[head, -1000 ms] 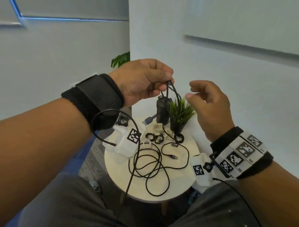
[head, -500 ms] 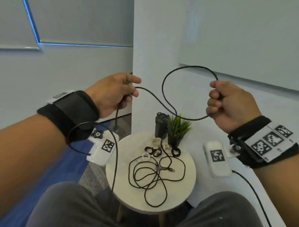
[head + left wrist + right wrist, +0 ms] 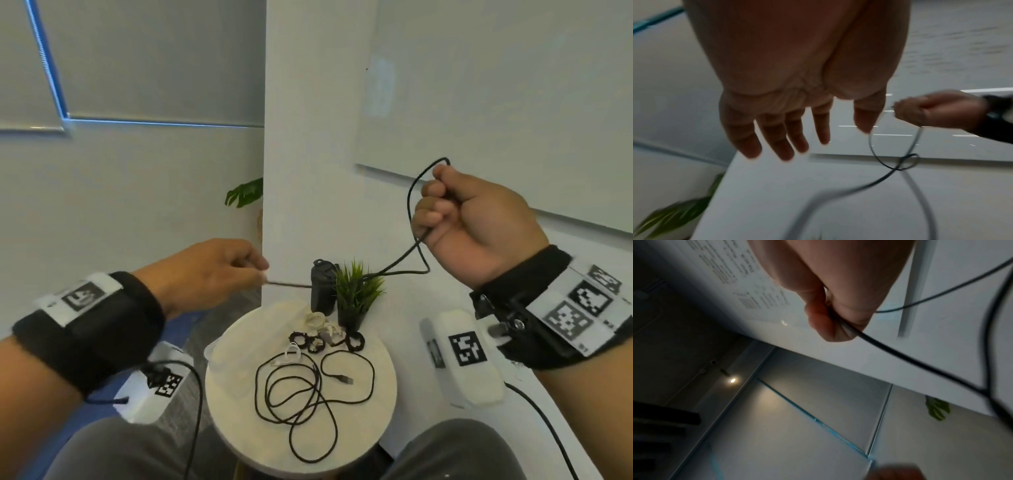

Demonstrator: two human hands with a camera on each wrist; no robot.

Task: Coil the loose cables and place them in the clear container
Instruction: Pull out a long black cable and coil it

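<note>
Coiling barely begun: we grip one cable [image 3: 412, 219] in the fisted right hand [image 3: 476, 226], left hand [image 3: 209, 274] loose-fingered, second cable [image 3: 301, 394] uncoiled on tabletop [image 3: 239, 404].

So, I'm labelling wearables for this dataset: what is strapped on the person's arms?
Both forearms bare. Each wrist wears a wide black fabric band with white square-coded marker tags. Beneath each hangs a white rounded plastic camera pod bearing a black marker, with a thin black lead.
</note>
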